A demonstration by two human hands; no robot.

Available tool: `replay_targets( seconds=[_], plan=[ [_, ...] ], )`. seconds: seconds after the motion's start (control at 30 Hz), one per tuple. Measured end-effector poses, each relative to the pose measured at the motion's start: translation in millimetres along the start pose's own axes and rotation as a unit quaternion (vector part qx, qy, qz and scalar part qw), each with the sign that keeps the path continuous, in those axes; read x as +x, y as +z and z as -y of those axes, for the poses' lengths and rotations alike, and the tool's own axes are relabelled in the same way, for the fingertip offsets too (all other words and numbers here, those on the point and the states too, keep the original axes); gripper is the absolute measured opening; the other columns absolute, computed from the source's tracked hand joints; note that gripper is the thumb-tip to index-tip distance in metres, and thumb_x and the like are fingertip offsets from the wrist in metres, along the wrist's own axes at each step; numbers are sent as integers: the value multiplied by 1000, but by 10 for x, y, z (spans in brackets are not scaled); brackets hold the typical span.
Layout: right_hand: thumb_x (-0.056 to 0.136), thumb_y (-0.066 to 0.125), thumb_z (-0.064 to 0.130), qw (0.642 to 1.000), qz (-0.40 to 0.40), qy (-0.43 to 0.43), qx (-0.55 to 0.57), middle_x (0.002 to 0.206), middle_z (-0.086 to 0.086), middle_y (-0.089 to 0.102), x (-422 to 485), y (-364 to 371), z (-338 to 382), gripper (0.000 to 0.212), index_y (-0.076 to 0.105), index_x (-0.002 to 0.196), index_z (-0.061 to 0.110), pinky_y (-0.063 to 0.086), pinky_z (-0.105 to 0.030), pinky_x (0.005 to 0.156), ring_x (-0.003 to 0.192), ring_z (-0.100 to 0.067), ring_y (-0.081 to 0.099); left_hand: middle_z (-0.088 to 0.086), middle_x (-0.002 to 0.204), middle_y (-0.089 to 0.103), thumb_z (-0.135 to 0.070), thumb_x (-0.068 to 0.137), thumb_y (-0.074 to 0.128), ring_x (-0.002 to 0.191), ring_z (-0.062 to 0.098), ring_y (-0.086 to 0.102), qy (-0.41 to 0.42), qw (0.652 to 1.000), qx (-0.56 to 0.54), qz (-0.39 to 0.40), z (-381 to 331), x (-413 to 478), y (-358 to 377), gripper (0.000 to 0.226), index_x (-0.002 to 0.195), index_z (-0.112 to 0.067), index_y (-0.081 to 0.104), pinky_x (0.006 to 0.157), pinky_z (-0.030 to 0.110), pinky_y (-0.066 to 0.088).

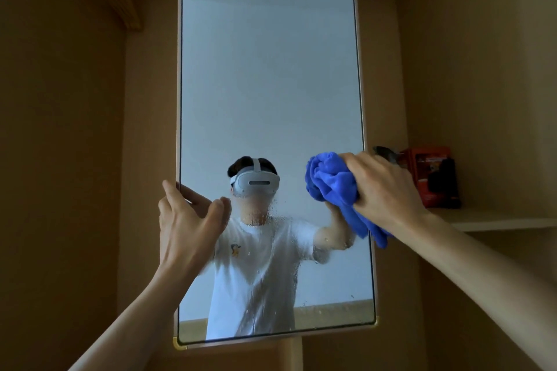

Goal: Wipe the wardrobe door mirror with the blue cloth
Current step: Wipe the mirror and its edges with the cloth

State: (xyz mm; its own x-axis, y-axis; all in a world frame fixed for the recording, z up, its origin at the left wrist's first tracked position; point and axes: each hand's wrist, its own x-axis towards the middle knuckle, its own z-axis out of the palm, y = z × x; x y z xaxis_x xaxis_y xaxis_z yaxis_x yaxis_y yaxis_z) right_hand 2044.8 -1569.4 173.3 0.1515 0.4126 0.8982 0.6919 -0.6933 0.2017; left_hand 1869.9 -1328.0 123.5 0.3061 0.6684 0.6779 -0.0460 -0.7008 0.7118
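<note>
A tall mirror on the open wardrobe door fills the middle of the view, with water droplets spread over its lower half. My right hand is shut on a bunched blue cloth and presses it against the glass near the mirror's right edge, at about mid height. My left hand grips the mirror door's left edge, thumb in front of the glass and fingers curled around the frame. The mirror reflects a person in a white T-shirt wearing a white headset.
A wooden wardrobe surrounds the door. A shelf on the right carries a red and black box and a dark object beside it, just behind my right hand. A wooden panel stands at the left.
</note>
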Motion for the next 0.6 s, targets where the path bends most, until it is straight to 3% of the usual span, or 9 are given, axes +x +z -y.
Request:
replay_targets(
  seconds=[0.07,0.13,0.17,0.3,0.43,0.5,0.57,0.6],
  plan=[
    [90,63,34,999,2,36,5,96,8,57,8,29,25,27,52,114,27,54,-37,63,88,-16,61,7,129,40,-63,73,54,122,35,50,-2,1000,15,7,28,23,-8,81,141,-26,28,98,56,50],
    [88,64,30,994,-12,98,51,93,6,60,124,18,51,24,54,109,26,51,-37,62,78,-18,60,-3,112,34,-58,80,59,111,31,51,3,1000,29,11,55,54,-16,48,110,-34,31,93,53,52],
    [86,63,27,987,-29,134,79,90,5,61,205,-2,55,21,55,106,25,48,-35,61,73,-18,57,-6,111,31,-58,81,59,110,29,50,6,999,31,18,69,62,-23,48,110,-33,31,94,53,52],
    [86,63,17,960,-96,237,116,82,-5,61,537,-122,-2,15,57,100,14,37,-33,62,67,-27,50,-4,126,33,-67,73,54,118,27,50,8,999,23,44,92,70,-76,91,146,-18,29,99,53,52],
    [84,65,13,955,-126,249,102,78,-6,51,592,-150,55,18,50,93,12,34,-34,62,66,-31,49,7,146,34,-55,89,65,129,34,48,4,998,9,57,157,117,-77,85,153,-16,25,103,56,51],
    [84,68,16,957,-139,242,84,80,-7,52,549,-112,97,23,51,98,10,34,-34,62,66,-31,50,4,139,38,-54,87,62,122,29,52,-4,998,-15,62,163,124,-77,78,148,-17,31,100,54,52],
    [85,68,19,958,-141,240,62,85,-11,59,538,-77,133,27,53,104,7,37,-35,60,71,-38,60,-13,116,41,-55,75,51,103,15,53,-12,997,-50,59,136,114,-101,70,137,-24,39,95,48,51],
    [85,68,20,959,-143,240,54,87,-13,60,541,-67,154,28,53,105,7,37,-36,60,73,-40,63,-18,109,38,-54,72,47,96,10,50,-16,996,-67,57,129,114,-113,77,142,-25,38,93,45,49]
  ],
)
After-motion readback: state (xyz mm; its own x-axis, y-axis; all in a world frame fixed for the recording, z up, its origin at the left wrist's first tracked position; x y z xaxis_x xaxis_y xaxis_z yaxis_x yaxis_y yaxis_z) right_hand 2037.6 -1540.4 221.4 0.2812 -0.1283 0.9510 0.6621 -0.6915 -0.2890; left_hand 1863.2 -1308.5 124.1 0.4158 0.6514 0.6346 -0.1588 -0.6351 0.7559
